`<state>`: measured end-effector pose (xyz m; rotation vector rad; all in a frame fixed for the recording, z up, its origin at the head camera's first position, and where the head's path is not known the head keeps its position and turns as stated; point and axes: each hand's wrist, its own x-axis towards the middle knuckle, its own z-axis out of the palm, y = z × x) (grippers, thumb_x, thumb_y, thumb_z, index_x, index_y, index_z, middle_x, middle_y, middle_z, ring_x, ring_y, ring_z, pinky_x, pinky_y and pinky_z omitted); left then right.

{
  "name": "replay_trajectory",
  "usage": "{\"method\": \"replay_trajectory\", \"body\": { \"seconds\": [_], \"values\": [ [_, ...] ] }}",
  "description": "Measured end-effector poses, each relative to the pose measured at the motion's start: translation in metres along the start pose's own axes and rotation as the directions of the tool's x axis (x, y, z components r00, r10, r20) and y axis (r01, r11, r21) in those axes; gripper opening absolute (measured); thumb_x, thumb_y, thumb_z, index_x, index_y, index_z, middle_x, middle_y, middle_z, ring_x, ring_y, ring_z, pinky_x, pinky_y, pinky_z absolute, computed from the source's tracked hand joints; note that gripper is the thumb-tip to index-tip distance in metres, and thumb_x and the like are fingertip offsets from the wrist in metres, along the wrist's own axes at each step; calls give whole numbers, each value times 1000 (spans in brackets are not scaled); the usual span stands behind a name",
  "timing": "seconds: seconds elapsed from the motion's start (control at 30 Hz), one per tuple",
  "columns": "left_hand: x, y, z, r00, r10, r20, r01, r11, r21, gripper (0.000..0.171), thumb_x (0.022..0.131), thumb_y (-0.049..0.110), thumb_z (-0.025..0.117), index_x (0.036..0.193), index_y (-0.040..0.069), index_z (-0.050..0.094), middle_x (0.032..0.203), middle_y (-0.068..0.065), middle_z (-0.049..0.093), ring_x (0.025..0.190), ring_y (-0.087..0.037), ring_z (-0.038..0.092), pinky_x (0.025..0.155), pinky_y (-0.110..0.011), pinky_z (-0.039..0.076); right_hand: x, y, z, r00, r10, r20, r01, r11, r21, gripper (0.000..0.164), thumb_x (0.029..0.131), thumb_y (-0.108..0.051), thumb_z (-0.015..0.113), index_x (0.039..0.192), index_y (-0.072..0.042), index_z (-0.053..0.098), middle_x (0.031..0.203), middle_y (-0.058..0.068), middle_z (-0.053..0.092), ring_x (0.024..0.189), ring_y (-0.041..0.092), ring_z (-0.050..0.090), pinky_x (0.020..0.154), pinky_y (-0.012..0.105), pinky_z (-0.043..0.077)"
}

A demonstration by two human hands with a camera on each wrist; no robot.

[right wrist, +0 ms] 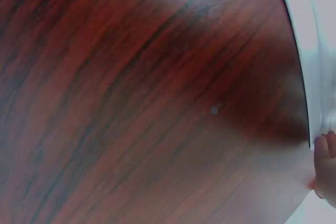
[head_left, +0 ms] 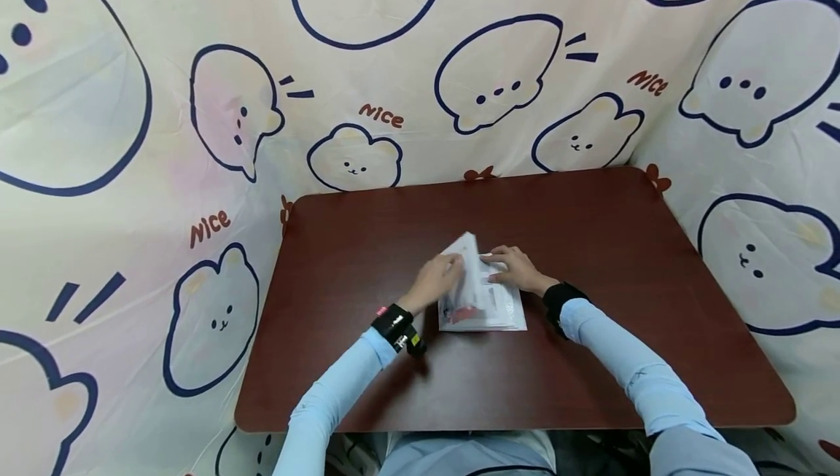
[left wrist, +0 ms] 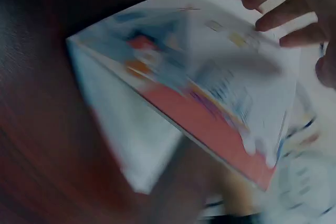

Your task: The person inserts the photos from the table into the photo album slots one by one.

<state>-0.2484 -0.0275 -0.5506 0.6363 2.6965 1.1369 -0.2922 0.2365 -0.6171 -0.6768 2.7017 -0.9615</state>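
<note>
A thin booklet (head_left: 502, 310) with white pages lies part open at the middle of the table. Its left part, a raised leaf (head_left: 469, 272), stands tilted up. In the left wrist view the raised leaf (left wrist: 210, 98) carries a blurred colour picture and a red band along one edge. My left hand (head_left: 434, 283) touches that leaf from the left, its fingers (left wrist: 278, 17) spread along the upper edge with the thumb apart. On the booklet's right side rests my right hand (head_left: 515, 270), fingers extended over the page. The right wrist view shows only its fingertips (right wrist: 325, 156) by the white page edge.
The dark reddish-brown table (head_left: 367, 381) reaches out around the booklet. Behind and beside it hangs a pale cloth (head_left: 420, 148) with cartoon animal outlines. Black straps with small devices (head_left: 397, 326) circle the wrists.
</note>
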Motion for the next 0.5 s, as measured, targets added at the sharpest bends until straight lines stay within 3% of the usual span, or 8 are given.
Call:
{"method": "replay_trajectory", "body": {
  "seconds": [0.03,0.1,0.23,0.33,0.5],
  "values": [
    [-2,3,8,999,23,38,-27,996,84,38,111,27,47,136,4,64,137,-18,65,128,-36,61,106,-51,49,1,-1,-1,1000,-14,6,14,1000,4,49,96,-6,71,142,6,58,149,35,45,136,56,38,112,69,31],
    [-5,3,23,995,54,83,-75,960,270,36,109,28,51,137,9,64,142,-16,62,133,-37,56,105,-54,49,4,-1,-4,1000,-1,24,0,999,40,49,98,-3,67,143,11,54,149,37,44,138,58,38,113,69,33],
    [-14,1,47,993,-16,114,-43,866,499,49,107,40,54,152,21,51,161,-13,42,150,-42,35,109,-65,42,7,-3,-12,995,71,77,-89,961,264,53,108,-6,50,157,7,35,156,37,37,144,56,35,115,68,34],
    [-14,0,61,996,-4,92,-52,800,598,50,108,46,49,154,28,50,165,-9,39,154,-43,29,112,-67,38,6,-3,-11,995,73,72,-92,939,332,53,112,-18,43,161,0,31,160,33,35,146,53,34,116,69,31],
    [-3,-1,71,991,15,136,-103,738,667,53,107,57,44,155,36,48,168,-2,34,156,-39,24,116,-62,37,3,-6,1,999,23,-27,-18,982,187,49,107,-20,58,149,3,50,151,32,45,142,53,33,114,70,27]
  ]
}}
